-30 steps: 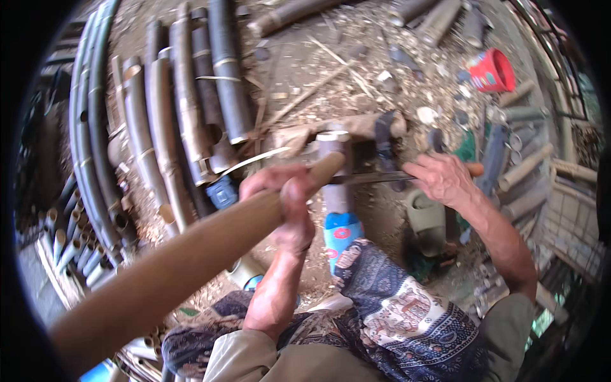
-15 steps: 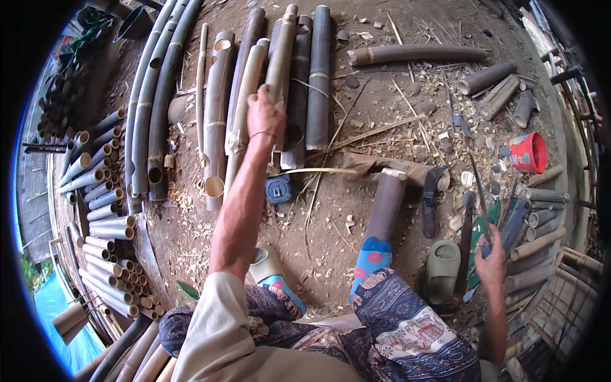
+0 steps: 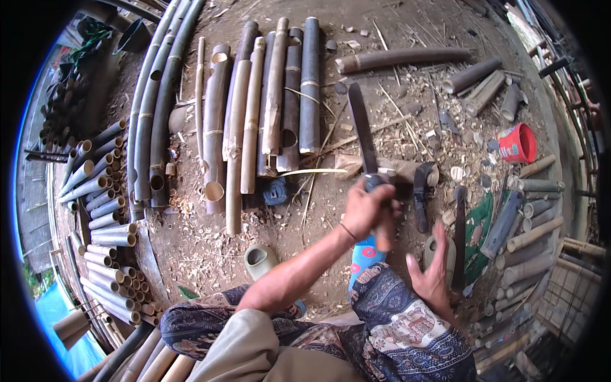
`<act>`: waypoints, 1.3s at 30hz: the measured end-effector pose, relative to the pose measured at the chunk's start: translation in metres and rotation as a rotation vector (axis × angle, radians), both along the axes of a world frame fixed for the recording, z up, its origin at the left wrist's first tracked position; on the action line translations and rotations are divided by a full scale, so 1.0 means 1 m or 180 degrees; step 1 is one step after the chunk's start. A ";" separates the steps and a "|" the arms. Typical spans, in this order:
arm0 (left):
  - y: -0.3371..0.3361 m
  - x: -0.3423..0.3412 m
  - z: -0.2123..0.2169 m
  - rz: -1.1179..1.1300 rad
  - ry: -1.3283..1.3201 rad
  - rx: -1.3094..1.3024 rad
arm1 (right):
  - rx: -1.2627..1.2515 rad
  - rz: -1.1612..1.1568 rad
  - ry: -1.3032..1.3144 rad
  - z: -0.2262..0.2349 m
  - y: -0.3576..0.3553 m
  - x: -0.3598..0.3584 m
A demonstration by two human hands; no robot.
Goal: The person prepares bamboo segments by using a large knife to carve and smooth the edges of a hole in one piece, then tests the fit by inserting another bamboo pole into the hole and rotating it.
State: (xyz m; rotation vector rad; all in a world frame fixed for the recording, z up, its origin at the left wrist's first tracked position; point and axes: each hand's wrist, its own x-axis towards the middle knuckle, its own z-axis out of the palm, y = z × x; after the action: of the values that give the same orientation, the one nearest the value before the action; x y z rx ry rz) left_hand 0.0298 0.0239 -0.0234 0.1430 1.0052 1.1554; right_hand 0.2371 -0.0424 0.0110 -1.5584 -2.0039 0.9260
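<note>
My left hand (image 3: 368,209) is closed round a machete (image 3: 361,130), whose dark blade points up and away. The lower end of its handle shows beneath my fist, slightly blurred. To the right, above my patterned trouser leg, my right hand (image 3: 433,270) is open with its fingers apart and nothing in it. Behind the machete lies a brown bamboo piece (image 3: 347,164), partly hidden by my hand. A row of bamboo lengths (image 3: 278,83) lies on the ground ahead and left, some with holes cut in them. A blue box-like tool (image 3: 275,190) sits at their near end.
A dark curved sheath-like object (image 3: 421,197) and another long dark tool (image 3: 459,223) lie at right. Beyond them stand a red bucket (image 3: 519,143) and stacked bamboo (image 3: 534,239). More cut bamboo (image 3: 105,274) is piled at left. Shavings litter the dirt floor.
My left hand has let go of a bamboo length and come back right, and now grips the machete. My right hand, which held the blade at far right, has moved inward and opened.
</note>
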 end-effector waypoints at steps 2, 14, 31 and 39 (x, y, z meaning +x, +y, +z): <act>0.012 -0.034 -0.014 -0.0226 0.0551 0.0071 | -0.0588 -0.0122 -0.0786 -0.068 -0.079 0.078; 0.041 -0.149 -0.026 -0.3343 0.5510 0.0450 | -0.3329 -0.0842 -0.1404 -0.138 -0.273 0.175; 0.088 -0.166 -0.048 -0.4364 0.5847 0.1208 | -0.1531 -0.0723 0.1984 0.088 0.046 0.090; 0.085 -0.168 -0.049 -0.4365 0.5780 0.1157 | -0.1133 -0.0422 0.1579 0.073 0.078 0.051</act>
State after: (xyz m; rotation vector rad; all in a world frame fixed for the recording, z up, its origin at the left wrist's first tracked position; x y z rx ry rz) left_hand -0.1380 0.1087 -0.0721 2.0615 1.6197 -0.4364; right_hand 0.2877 0.0360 0.0836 -1.4264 -1.4290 1.5027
